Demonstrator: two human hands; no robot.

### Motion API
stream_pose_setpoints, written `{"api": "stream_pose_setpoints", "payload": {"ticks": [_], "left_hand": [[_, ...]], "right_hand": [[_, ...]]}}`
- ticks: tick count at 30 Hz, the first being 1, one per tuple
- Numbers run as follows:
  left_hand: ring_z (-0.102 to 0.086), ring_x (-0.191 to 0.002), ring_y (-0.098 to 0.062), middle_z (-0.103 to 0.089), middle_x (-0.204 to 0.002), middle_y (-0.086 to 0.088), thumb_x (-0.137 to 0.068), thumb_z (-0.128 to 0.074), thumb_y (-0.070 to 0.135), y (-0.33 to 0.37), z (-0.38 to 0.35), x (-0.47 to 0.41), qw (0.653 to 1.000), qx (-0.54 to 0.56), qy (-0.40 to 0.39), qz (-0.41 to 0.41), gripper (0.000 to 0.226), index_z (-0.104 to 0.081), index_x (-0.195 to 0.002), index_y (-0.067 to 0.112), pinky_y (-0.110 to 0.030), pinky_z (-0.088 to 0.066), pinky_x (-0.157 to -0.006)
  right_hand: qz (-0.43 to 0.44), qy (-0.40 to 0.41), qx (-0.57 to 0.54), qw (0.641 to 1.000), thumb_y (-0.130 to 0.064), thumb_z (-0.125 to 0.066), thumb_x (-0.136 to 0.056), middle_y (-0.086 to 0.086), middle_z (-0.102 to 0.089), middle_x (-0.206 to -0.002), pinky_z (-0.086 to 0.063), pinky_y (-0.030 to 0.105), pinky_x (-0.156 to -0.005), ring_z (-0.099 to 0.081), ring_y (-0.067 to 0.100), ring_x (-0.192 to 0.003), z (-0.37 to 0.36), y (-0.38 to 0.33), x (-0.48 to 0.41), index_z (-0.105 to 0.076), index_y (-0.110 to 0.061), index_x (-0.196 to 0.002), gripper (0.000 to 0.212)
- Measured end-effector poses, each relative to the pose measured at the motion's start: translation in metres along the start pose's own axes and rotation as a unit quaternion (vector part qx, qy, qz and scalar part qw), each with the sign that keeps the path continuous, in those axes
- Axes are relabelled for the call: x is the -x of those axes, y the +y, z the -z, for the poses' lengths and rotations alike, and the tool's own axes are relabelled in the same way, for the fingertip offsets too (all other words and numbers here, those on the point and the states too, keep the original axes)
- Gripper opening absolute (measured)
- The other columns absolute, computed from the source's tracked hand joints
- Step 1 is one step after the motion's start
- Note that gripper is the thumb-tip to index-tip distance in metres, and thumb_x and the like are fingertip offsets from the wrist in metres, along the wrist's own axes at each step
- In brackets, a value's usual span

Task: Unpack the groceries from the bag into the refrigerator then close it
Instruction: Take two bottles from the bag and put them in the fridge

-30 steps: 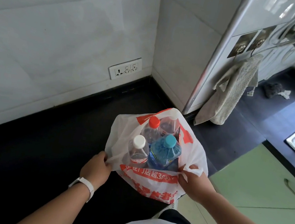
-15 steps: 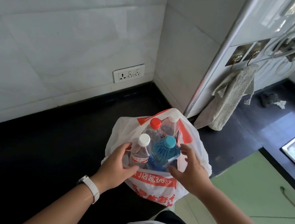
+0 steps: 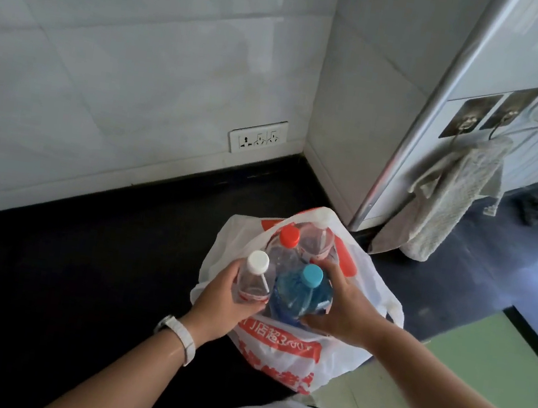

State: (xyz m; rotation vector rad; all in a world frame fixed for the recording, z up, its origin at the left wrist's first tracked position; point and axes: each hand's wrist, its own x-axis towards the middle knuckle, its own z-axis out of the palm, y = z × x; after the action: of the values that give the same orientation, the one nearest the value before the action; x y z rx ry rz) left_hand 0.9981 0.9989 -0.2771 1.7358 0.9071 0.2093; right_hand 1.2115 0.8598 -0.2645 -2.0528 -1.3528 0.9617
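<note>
Both hands have closed in since half a second back, and we now note grips where there was only reaching. Left hand curls round the white-capped bottle from its left side. Right hand curls round the blue bottle from the right, below its teal cap.

Surroundings: the bag, white plastic with red print, sits open on the black bench at its near edge. Bag walls stand up around all four bottles. Red-capped bottle and a clear bottle crowd just beyond the two held ones, touching them. Wall socket far left of the bag. To the right, a tall white unit with a grey towel hung on its side; we cannot tell whether it is the refrigerator. Green cabinet front near right. White wristband on the left wrist.

Orientation: all four bottles upright, long axes vertical, caps pointing up toward us.
</note>
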Motion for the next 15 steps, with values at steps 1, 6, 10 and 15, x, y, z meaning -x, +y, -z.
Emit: {"api": "stream_pose_setpoints", "payload": {"ticks": [1,6,10,15], "left_hand": [[-0.057,-0.106,0.011,-0.063,-0.117,0.024,-0.078,-0.083,0.028,0.0,-0.003,0.002,1.0,0.007,0.012,0.009,0.061,-0.048,-0.122,0.049,-0.022,-0.05,-0.092],[-0.065,-0.11,0.0,-0.068,-0.119,0.02,-0.074,-0.086,0.031,0.005,-0.014,0.013,0.994,0.062,0.074,0.042,0.063,-0.052,-0.126,0.044,-0.038,-0.055,-0.096],[-0.066,-0.109,-0.002,-0.069,-0.117,0.019,-0.073,-0.086,0.035,0.021,-0.027,0.02,0.988,0.073,0.123,0.063,0.06,-0.055,-0.123,0.043,-0.039,-0.056,-0.095],[-0.067,-0.104,0.001,-0.069,-0.112,0.023,-0.077,-0.083,0.029,0.042,-0.043,0.037,0.971,0.08,0.206,0.091,0.052,-0.055,-0.118,0.044,-0.032,-0.057,-0.09]], "right_hand": [[0.004,-0.008,0.007,1.0,-0.029,-0.086,-0.071,-0.015,-0.043,-0.138,-0.051,0.027,-0.097,-0.047,0.009,-0.124,0.002,0.003,-0.002,-0.021,-0.049,-0.133,0.092],[0.045,-0.043,0.055,0.997,-0.047,-0.084,-0.065,-0.014,-0.036,-0.143,-0.044,0.032,-0.106,-0.041,0.008,-0.127,0.012,0.013,-0.007,-0.018,-0.047,-0.133,0.095],[0.09,-0.086,0.064,0.99,-0.055,-0.081,-0.065,-0.02,-0.032,-0.142,-0.034,0.03,-0.113,-0.034,0.002,-0.129,0.018,0.024,-0.015,-0.015,-0.052,-0.132,0.093],[0.123,-0.125,0.036,0.984,-0.063,-0.077,-0.063,-0.021,-0.04,-0.138,-0.04,0.028,-0.109,-0.041,0.002,-0.125,0.019,0.036,-0.026,-0.009,-0.056,-0.129,0.095]]}}
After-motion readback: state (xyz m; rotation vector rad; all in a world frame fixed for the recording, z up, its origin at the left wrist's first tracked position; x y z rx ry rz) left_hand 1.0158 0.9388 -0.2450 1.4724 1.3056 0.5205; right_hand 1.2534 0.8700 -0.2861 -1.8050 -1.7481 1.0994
